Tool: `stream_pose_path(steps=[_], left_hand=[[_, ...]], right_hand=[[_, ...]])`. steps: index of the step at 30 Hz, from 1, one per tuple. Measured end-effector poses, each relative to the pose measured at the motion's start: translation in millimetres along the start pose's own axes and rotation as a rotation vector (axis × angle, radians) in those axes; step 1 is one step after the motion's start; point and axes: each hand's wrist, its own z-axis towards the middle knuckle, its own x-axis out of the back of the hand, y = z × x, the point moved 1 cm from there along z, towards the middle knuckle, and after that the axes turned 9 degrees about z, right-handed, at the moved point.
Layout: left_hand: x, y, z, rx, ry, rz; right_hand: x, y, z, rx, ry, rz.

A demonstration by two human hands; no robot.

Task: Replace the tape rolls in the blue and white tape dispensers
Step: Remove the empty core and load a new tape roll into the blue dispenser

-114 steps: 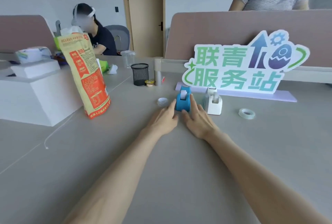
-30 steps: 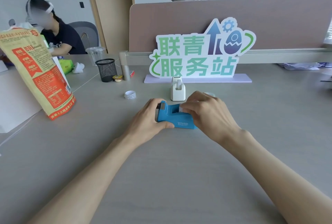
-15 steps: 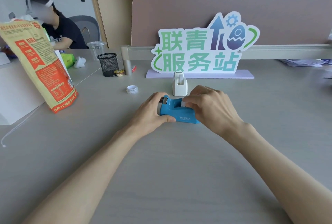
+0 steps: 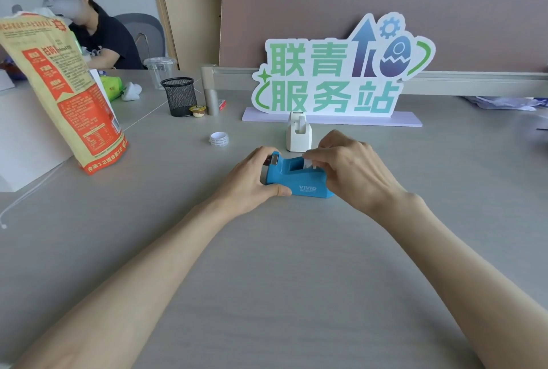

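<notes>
The blue tape dispenser (image 4: 296, 179) lies sideways on the grey table, cutter end to the left. My left hand (image 4: 252, 182) grips that cutter end. My right hand (image 4: 353, 173) covers the rear half, its fingertips pinched on the tape roll (image 4: 310, 163) sitting in the dispenser's slot; most of the roll is hidden. The white tape dispenser (image 4: 298, 135) stands upright just behind the blue one. A loose white tape roll (image 4: 218, 139) lies flat on the table to the left of both.
A tall orange-and-tan bag (image 4: 59, 87) stands at the left. A black mesh cup (image 4: 179, 96) and small items sit behind the loose roll. A green-lettered sign (image 4: 335, 72) stands behind the dispensers before a partition. Two other people are beyond the table.
The blue dispenser was dragged from beside the white one toward me and turned sideways. Over the last second both hands stay on it, with my right fingers shifting at the roll slot.
</notes>
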Motion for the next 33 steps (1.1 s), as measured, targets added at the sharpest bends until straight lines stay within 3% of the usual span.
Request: stream_pose_path(steps=[4,11,14,17,21,25,33], left_hand=[[-1,-1,0,0.025,-0.012,-0.016],[-3,-3,4,0.104,-0.016,-0.044],[-5,-5,4,0.108,0.015,-0.02],[-4,-6,-2,-0.019,0.109,0.131],[5,-7,-16,-0.215,0.185,0.304],[16,6,-18,-0.213,0.235,0.311],[5,10,-20,-0.208,0.031,0.073]], right_hand=[[-4,6,-4,0.03,0.029,0.054],[10,2,-12,0.086,0.422,0.238],[-3,-5,-23,0.075,0.401,0.352],[-19,-8,-31,0.053,0.343,0.422],[-30,-11,-30,-0.12,0.272,0.587],[-34,-13,-31,-0.233,0.25,0.653],[-35,-17,-30,-0.282,0.24,0.773]])
